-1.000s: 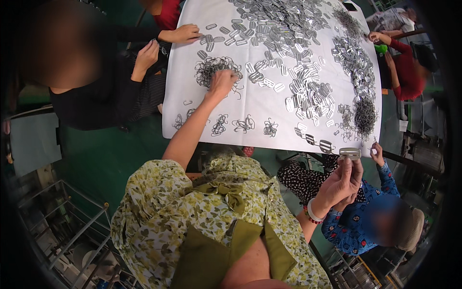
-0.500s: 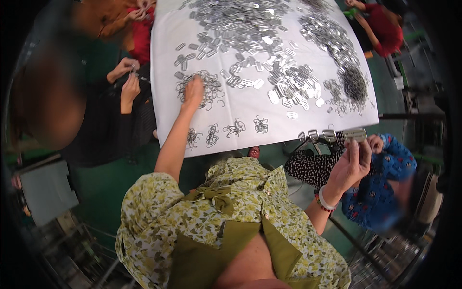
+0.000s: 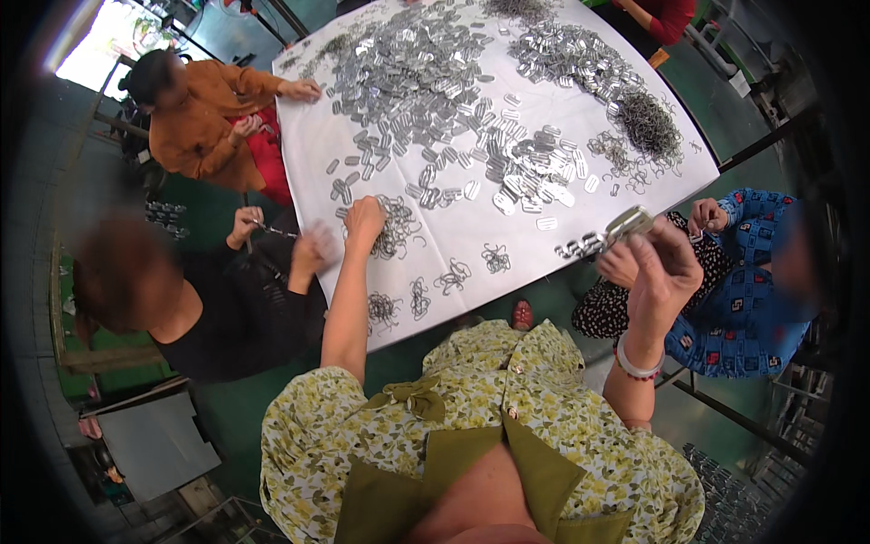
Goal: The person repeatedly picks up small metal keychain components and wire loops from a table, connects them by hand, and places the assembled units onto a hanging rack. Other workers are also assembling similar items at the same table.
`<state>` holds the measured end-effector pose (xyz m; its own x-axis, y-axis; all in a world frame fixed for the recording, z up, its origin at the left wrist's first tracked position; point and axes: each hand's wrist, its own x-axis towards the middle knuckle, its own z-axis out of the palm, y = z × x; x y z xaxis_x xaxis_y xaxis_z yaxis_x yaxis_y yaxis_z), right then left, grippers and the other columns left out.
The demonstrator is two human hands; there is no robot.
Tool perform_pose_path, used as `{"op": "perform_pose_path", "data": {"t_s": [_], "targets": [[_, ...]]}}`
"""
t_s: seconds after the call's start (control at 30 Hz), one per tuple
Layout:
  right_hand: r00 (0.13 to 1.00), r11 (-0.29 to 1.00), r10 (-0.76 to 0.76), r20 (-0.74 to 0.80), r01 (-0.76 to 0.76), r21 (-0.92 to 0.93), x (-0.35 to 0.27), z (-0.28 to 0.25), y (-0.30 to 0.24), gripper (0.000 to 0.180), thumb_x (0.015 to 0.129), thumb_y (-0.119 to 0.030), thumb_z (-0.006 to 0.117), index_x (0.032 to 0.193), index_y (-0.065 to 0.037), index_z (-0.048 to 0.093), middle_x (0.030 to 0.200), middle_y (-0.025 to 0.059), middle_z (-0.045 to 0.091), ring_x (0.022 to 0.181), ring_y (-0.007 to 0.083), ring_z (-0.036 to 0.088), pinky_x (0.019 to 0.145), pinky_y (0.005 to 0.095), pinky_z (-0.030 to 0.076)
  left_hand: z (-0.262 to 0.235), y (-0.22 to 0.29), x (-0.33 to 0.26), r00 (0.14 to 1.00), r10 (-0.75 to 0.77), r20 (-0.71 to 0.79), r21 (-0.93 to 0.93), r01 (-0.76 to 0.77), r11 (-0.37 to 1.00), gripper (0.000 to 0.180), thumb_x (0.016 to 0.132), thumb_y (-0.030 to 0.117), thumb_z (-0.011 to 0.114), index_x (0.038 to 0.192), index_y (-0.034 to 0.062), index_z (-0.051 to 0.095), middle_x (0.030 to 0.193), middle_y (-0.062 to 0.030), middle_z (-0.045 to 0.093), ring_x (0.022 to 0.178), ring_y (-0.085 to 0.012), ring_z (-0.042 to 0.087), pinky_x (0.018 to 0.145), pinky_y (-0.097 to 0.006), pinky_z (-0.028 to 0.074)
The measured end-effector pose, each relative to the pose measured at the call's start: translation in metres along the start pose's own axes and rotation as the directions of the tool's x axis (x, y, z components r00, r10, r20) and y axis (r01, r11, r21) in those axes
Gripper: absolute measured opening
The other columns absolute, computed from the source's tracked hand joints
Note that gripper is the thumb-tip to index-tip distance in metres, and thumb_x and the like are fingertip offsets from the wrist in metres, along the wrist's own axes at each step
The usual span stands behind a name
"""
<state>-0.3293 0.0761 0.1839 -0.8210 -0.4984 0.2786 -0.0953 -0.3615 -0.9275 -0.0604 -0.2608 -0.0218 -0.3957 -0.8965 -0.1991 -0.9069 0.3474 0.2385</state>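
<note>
My left hand [image 3: 365,220] is over a pile of bent wire hooks [image 3: 399,229] near the table's left side. Its fingers are curled together and point down; the fingertips, and anything between them, are hidden. My right hand [image 3: 663,272] is raised off the near right part of the table. Thumb and fingers pinch a flat, slotted silver metal plate [image 3: 629,224], the end piece of a linked chain. The other links of that chain [image 3: 580,246] trail to the left. Small clusters of wire hooks [image 3: 451,276] lie in a row along the table's near edge.
Heaped slotted metal plates [image 3: 412,68] cover much of the white table [image 3: 507,258]. A dark pile of hooks [image 3: 649,124] lies at the right. A black-clad person [image 3: 245,290] and an orange-clad one [image 3: 204,118] sit left; someone in a blue patterned top [image 3: 739,313] sits right.
The view has shifted. My left hand has drawn to the pile's left edge, and the plate in my right hand has tilted. The orange-clad person's hand now reaches onto the table.
</note>
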Motion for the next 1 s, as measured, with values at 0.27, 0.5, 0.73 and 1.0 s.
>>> {"op": "perform_pose_path", "data": {"t_s": [0.27,0.5,0.73,1.0], "targets": [[0.978,0.993,0.112,0.176,-0.103,-0.063,-0.049,-0.010,0.010,0.019,0.074,0.011,0.071,0.091,0.006,0.066,0.084,0.0080,0.064,0.077,0.0149,0.056,0.072,0.0257,0.043,-0.134,0.185,-0.142,0.639,0.759,-0.125,-0.943,-0.315,0.111,0.010,0.084,0.003,0.069,0.093,-0.0007,0.068,0.098,-0.0088,0.068,0.090,-0.0153,0.065,0.079,-0.028,0.052],[0.993,0.993,0.115,0.035,-0.114,-0.027,-0.065,-0.015,0.010,0.020,0.076,0.011,0.069,0.095,0.006,0.066,0.085,0.0079,0.066,0.077,0.0130,0.055,0.070,0.0246,0.042,-0.137,0.247,-0.193,0.417,0.827,-0.379,-0.673,-0.737,0.063,0.016,0.073,0.003,0.075,0.086,0.0017,0.065,0.111,-0.0101,0.060,0.104,-0.0270,0.057,0.085,-0.037,0.048],[0.996,0.979,-0.026,0.088,0.043,-0.199,-0.062,-0.015,0.009,0.020,0.074,0.011,0.071,0.093,0.004,0.068,0.081,0.0085,0.066,0.073,0.0136,0.056,0.065,0.0251,0.043,-0.129,0.251,-0.194,0.519,0.775,-0.359,-0.675,-0.719,0.169,0.015,0.077,0.005,0.073,0.088,0.0010,0.065,0.114,-0.0105,0.060,0.102,-0.0258,0.058,0.083,-0.036,0.049],[0.956,0.890,-0.096,0.276,0.206,-0.407,-0.060,-0.044,0.004,0.045,0.071,0.011,0.072,0.115,0.002,0.064,0.084,0.0119,0.070,0.076,0.0181,0.063,0.067,0.0287,0.050,-0.101,0.242,-0.188,0.492,0.866,-0.090,-0.964,-0.263,0.049,0.006,0.087,0.000,0.063,0.092,-0.0001,0.064,0.110,-0.0130,0.066,0.093,-0.0203,0.064,0.081,-0.031,0.053]]}}
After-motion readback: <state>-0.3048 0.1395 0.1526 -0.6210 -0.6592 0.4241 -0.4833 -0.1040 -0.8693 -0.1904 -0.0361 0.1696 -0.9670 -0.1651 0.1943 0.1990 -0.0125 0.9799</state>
